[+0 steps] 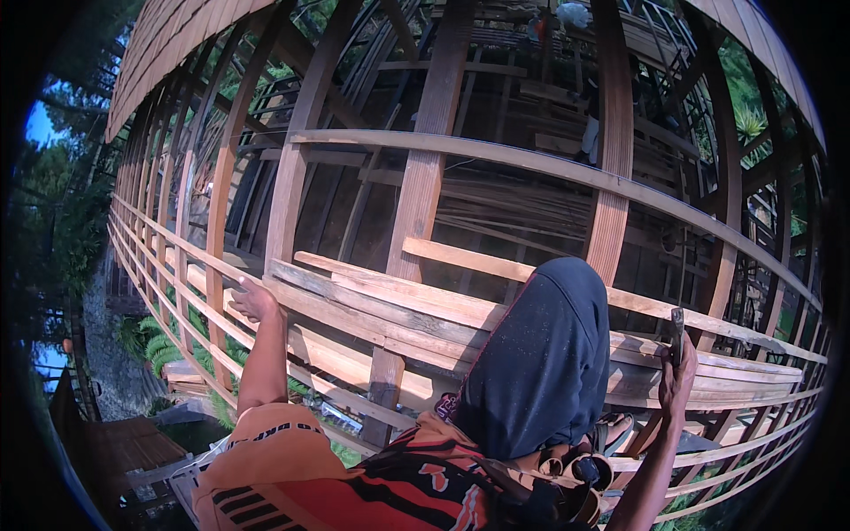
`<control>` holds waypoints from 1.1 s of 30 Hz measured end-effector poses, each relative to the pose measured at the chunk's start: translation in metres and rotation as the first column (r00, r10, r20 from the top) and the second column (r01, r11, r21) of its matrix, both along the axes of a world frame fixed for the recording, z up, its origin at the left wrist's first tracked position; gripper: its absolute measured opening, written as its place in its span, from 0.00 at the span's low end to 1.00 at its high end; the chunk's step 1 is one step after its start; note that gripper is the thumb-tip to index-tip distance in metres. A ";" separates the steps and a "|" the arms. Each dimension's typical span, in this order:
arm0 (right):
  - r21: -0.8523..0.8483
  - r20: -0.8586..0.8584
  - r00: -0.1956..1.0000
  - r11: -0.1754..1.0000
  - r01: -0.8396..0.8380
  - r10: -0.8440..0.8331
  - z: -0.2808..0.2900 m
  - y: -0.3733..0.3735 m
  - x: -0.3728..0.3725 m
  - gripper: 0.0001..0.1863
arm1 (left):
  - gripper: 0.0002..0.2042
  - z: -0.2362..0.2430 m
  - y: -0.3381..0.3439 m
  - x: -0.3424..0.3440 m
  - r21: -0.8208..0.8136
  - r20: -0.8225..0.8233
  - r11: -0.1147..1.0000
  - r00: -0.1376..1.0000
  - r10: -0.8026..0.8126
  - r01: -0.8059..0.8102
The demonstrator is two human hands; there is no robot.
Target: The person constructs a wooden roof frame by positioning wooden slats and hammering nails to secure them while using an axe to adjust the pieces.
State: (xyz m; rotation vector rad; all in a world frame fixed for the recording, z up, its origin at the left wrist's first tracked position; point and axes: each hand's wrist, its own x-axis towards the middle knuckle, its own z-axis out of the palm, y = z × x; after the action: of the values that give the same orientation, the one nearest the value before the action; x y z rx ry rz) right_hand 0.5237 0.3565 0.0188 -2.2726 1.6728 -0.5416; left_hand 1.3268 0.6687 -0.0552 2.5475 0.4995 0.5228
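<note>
My left hand is at the left beside a pale wooden batten, its fingers apart and slightly bent. At the right, my right hand grips a dark tool, perhaps a hammer, held upright before the timber framing. Between my hands, my bent knee in dark trousers rises over stacked pale planks. A tool belt with pouches hangs at my waist, near a sandalled foot.
I am up on an open timber frame with upright posts and a crossing rail. Shingled roofing edges the upper left. Another person stands below among loose boards. Trees, ferns and a lower brown roof show at the left.
</note>
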 end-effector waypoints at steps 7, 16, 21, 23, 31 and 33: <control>0.284 0.008 1.000 0.959 0.017 -0.020 0.001 -0.001 0.016 0.26 | 0.35 0.048 -0.057 0.088 -0.215 -0.129 0.736 0.728 -0.673 0.642; 0.094 -0.088 0.995 0.994 -0.047 0.056 -0.020 0.014 0.023 0.23 | 0.63 0.020 -0.133 0.096 0.067 -0.641 0.768 0.617 -0.457 0.637; -0.001 -0.120 0.992 1.000 0.032 -0.032 -0.010 -0.013 0.065 0.14 | 0.51 0.039 -0.115 0.053 0.224 -0.495 0.832 0.795 -0.352 0.508; -0.004 -0.137 0.984 0.994 0.111 -0.111 -0.017 -0.016 0.066 0.12 | 0.49 0.032 -0.107 0.069 0.242 -0.466 0.792 0.783 -0.411 0.560; 0.360 -0.087 0.995 0.930 0.077 -0.049 0.005 -0.034 0.054 0.19 | 0.55 -0.012 -0.115 0.127 0.189 -0.610 0.737 0.666 -0.430 0.649; 0.408 -0.116 0.993 0.911 0.062 -0.016 0.009 -0.035 0.060 0.20 | 0.54 -0.008 -0.097 0.140 0.339 -0.662 0.619 0.647 -0.378 0.708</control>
State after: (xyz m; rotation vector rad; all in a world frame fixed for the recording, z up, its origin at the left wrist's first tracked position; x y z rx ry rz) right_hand 0.5836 0.3213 0.0274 -1.9931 1.6938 -0.0555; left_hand 1.4669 0.5715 -0.0634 3.2129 -0.4225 -0.3780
